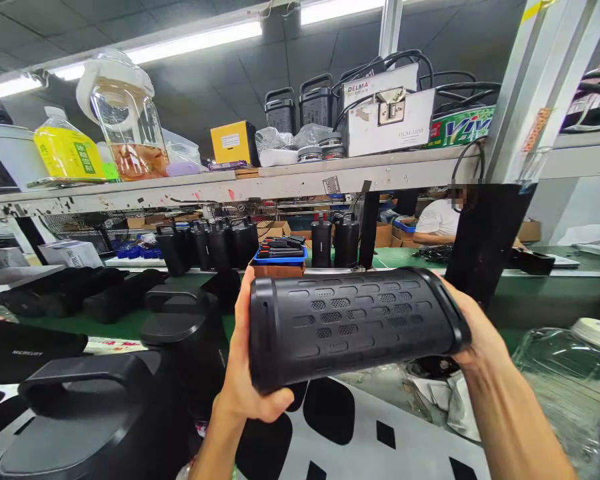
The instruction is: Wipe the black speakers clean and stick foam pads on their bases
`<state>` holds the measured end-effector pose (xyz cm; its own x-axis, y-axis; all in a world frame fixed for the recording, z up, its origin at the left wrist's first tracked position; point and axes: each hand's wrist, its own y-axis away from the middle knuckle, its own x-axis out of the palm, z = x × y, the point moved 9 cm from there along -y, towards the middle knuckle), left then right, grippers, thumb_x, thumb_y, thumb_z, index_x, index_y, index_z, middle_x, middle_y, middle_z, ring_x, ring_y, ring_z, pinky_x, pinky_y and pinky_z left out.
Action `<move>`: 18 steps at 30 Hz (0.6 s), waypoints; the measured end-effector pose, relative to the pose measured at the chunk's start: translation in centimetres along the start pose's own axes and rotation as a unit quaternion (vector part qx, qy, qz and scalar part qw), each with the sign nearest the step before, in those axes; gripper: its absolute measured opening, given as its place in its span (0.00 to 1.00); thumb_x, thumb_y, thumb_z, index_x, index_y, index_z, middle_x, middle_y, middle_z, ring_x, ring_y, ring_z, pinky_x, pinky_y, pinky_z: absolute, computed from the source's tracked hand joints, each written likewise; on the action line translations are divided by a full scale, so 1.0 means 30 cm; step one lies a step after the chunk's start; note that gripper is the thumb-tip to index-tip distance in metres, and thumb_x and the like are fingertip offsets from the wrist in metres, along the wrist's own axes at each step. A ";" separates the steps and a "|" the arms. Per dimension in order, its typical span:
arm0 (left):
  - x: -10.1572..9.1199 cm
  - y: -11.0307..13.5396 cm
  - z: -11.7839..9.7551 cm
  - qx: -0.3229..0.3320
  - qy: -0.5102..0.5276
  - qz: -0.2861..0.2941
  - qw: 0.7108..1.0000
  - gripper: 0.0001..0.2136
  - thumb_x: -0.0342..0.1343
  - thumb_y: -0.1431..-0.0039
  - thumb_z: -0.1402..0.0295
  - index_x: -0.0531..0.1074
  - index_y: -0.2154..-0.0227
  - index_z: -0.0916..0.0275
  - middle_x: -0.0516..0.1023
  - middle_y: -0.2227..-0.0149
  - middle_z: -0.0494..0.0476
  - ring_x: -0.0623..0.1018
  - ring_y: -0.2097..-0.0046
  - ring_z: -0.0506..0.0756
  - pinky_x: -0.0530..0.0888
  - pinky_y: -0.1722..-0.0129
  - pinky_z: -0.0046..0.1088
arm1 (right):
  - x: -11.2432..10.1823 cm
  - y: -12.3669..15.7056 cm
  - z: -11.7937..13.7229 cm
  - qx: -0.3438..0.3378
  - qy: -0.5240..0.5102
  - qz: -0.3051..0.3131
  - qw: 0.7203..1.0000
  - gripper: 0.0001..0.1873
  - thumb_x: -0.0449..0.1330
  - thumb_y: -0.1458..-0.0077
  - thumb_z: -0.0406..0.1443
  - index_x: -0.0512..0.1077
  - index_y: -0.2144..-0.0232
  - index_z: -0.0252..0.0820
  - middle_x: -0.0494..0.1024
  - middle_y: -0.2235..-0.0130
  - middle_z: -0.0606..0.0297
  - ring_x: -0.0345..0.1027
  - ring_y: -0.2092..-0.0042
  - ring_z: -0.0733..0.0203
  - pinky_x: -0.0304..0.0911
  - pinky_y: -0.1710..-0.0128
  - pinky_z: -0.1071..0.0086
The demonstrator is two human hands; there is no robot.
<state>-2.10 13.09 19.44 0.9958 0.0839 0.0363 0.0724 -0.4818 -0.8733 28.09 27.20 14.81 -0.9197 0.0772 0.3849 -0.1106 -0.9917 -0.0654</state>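
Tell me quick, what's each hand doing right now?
Left hand: gripping the black speaker at its left end.
Right hand: gripping its right end.

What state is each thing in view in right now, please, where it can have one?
black speaker, held lying sideways in the air between both hands.
left hand, gripping the speaker's left end.
right hand, gripping its right end.
clear jug, upright on the shelf, lid on, partly filled with amber liquid.
yellow bottle, capped, nearly full.
blue tray, loaded with black parts.
ceiling lights, on.
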 end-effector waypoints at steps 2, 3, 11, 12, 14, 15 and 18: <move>0.024 0.003 0.044 -0.048 0.031 0.036 0.998 0.50 0.62 0.50 0.45 0.38 0.31 0.47 0.57 0.32 0.59 0.58 0.32 0.68 0.60 0.36 0.48 | -0.026 0.031 0.020 0.014 -0.042 -0.057 0.997 0.07 0.63 0.49 0.40 0.73 0.75 0.43 0.76 0.81 0.64 0.68 0.83 0.57 0.68 0.84 0.66; 0.028 0.007 0.067 -0.080 0.033 0.044 0.995 0.49 0.60 0.48 0.45 0.36 0.31 0.47 0.59 0.32 0.59 0.60 0.32 0.67 0.61 0.36 0.47 | -0.040 0.046 0.033 0.008 -0.058 -0.086 0.995 0.06 0.63 0.49 0.39 0.74 0.75 0.44 0.76 0.81 0.64 0.67 0.84 0.58 0.67 0.84 0.66; -0.023 0.050 0.156 -0.240 0.040 -0.059 0.968 0.39 0.62 0.49 0.52 0.59 0.35 0.56 0.70 0.39 0.60 0.61 0.33 0.66 0.59 0.34 0.44 | -0.072 0.080 0.091 -0.100 -0.048 -0.142 0.984 0.11 0.67 0.52 0.42 0.72 0.80 0.44 0.67 0.85 0.69 0.49 0.89 0.68 0.46 0.95 0.70; -0.031 0.057 0.169 -0.255 0.054 -0.082 0.962 0.37 0.62 0.49 0.53 0.61 0.36 0.57 0.72 0.40 0.60 0.61 0.33 0.66 0.58 0.34 0.44 | -0.073 0.082 0.092 -0.107 -0.047 -0.144 0.983 0.13 0.67 0.53 0.43 0.71 0.81 0.44 0.64 0.86 0.70 0.46 0.89 0.69 0.42 0.95 0.71; -0.046 0.071 0.195 -0.276 0.070 -0.120 0.951 0.34 0.61 0.49 0.54 0.65 0.39 0.57 0.74 0.42 0.58 0.61 0.33 0.64 0.56 0.33 0.43 | -0.071 0.087 0.094 -0.117 -0.044 -0.141 0.982 0.17 0.68 0.55 0.46 0.68 0.82 0.44 0.59 0.87 0.73 0.43 0.88 0.71 0.37 0.94 0.73; -0.053 0.075 0.206 -0.283 0.075 -0.135 0.947 0.33 0.62 0.49 0.54 0.66 0.40 0.57 0.75 0.43 0.58 0.62 0.33 0.64 0.56 0.33 0.42 | -0.068 0.089 0.095 -0.120 -0.039 -0.135 0.983 0.19 0.69 0.56 0.47 0.66 0.82 0.44 0.58 0.86 0.73 0.42 0.88 0.72 0.36 0.93 0.74; -0.066 0.083 0.233 -0.307 0.104 -0.165 0.932 0.31 0.64 0.52 0.52 0.71 0.45 0.58 0.78 0.46 0.57 0.65 0.34 0.64 0.59 0.33 0.39 | -0.052 0.099 0.101 -0.130 -0.013 -0.113 0.985 0.22 0.69 0.57 0.49 0.64 0.82 0.44 0.55 0.86 0.75 0.40 0.87 0.73 0.34 0.91 0.74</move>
<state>-4.29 17.83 13.81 0.8985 0.1758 0.4022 0.3310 -0.8731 -0.3579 30.35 23.83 16.82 -0.8514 0.2870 0.4390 -0.4068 -0.8897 -0.2073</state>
